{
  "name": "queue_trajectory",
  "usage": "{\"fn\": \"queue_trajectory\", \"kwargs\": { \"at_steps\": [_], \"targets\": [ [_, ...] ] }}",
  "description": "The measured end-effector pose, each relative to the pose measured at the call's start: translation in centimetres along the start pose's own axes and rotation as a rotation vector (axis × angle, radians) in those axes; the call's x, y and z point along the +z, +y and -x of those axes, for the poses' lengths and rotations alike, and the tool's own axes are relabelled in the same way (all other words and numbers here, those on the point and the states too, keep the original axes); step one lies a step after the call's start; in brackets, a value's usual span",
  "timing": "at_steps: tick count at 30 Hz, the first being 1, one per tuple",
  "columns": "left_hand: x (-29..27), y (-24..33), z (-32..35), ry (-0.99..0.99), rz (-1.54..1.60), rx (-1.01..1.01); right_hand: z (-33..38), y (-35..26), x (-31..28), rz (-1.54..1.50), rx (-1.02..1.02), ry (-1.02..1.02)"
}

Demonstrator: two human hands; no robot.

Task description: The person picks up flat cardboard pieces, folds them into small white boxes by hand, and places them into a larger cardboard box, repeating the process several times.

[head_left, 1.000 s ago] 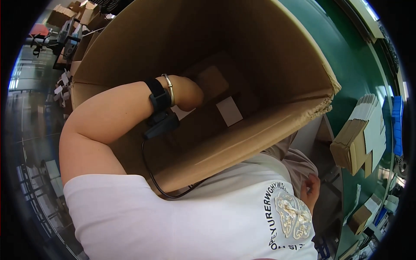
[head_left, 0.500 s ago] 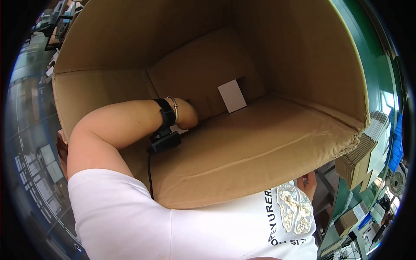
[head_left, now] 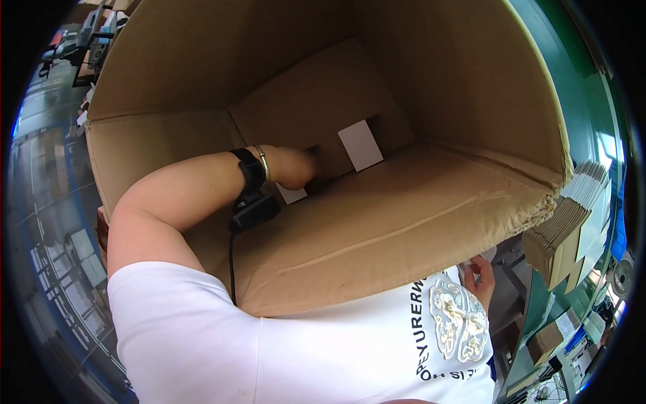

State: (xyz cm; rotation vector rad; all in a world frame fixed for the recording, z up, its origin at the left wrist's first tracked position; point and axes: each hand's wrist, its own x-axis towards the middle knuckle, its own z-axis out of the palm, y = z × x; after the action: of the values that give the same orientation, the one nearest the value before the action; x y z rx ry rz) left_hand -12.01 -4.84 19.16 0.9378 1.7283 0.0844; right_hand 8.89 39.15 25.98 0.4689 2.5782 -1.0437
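My left hand (head_left: 296, 168) reaches deep into a large cardboard box (head_left: 377, 262), over its bottom. The fingers are blurred and in shadow, so whether they hold anything does not show. Under the wrist lies a small white box or card (head_left: 291, 193), partly covered by the hand. Another white one (head_left: 361, 145) stands apart to the right, beside the near wall. A black wrist strap with a small black device (head_left: 256, 211) and cable is on my left wrist. My right hand (head_left: 479, 281) is outside the carton at its near right edge, fingers curled; what they hold is hidden.
On the right, a stack of folded cardboard sheets (head_left: 564, 232) lies on a green table (head_left: 542, 306). A smaller cardboard piece (head_left: 546, 343) sits lower down. The box walls rise high around my left arm. Tiled floor (head_left: 50, 202) shows at the left.
My left hand has moved a little right and deeper along the box bottom, showing more of the white item beneath the wrist. My right hand shows slightly more.
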Motion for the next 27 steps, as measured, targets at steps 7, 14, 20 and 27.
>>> {"fn": "queue_trajectory", "kwargs": {
  "at_steps": [7,14,20,27],
  "targets": [
    [1.0,0.6,0.7,-0.212,-0.13,-0.157,0.2,0.2,0.4,-0.022,-0.013,-0.012],
    [0.7,1.0,1.6,-0.225,-0.421,-0.057,1.2,0.6,-0.5,0.01,0.071,0.028],
    [5.3,-0.7,3.0,-0.312,-0.223,-0.268,1.9,2.5,-0.1,0.004,0.09,0.016],
    [8.1,-2.0,2.1,-0.507,-0.475,-0.086,1.9,3.2,0.1,0.02,0.028,-0.007]
  ]
}}
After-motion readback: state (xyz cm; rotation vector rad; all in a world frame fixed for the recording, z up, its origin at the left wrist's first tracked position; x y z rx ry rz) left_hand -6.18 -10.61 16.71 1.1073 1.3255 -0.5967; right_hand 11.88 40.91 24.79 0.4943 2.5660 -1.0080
